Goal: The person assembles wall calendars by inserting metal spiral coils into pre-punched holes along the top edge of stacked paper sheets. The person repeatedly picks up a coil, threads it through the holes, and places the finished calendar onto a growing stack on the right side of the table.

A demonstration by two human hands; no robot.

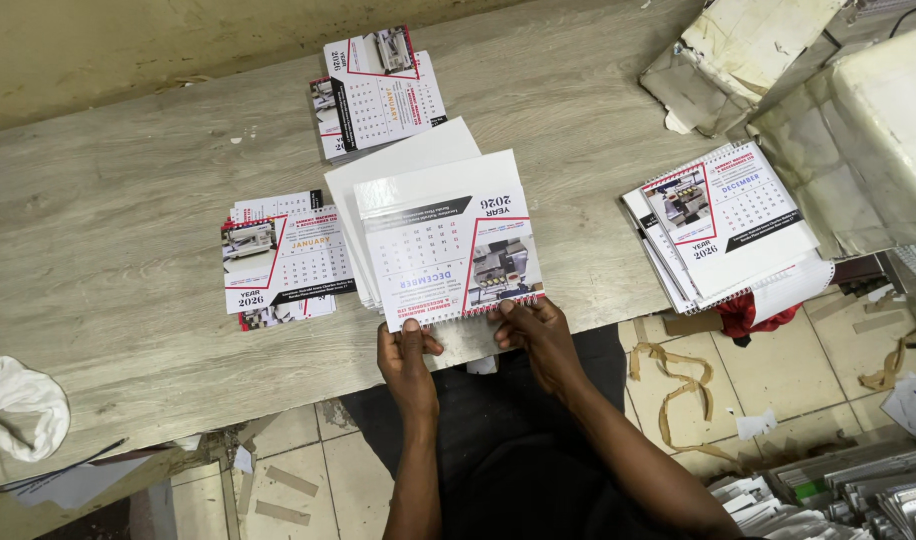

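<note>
A spiral-bound desk calendar (448, 255) lies on a stack of white cards (403, 165) at the near edge of the wooden table (128, 180), its wire binding towards me. My left hand (406, 350) pinches its near left corner. My right hand (540, 332) grips the near right edge at the binding. Both thumbs rest on the top printed sheet.
A pile of loose calendar sheets (283, 262) lies to the left, another pile (378, 92) at the far side. Several bound calendars (728, 225) are stacked at the right edge. A crumpled white cloth (18, 400) sits at near left. Wrapped bundles (838, 110) crowd the right.
</note>
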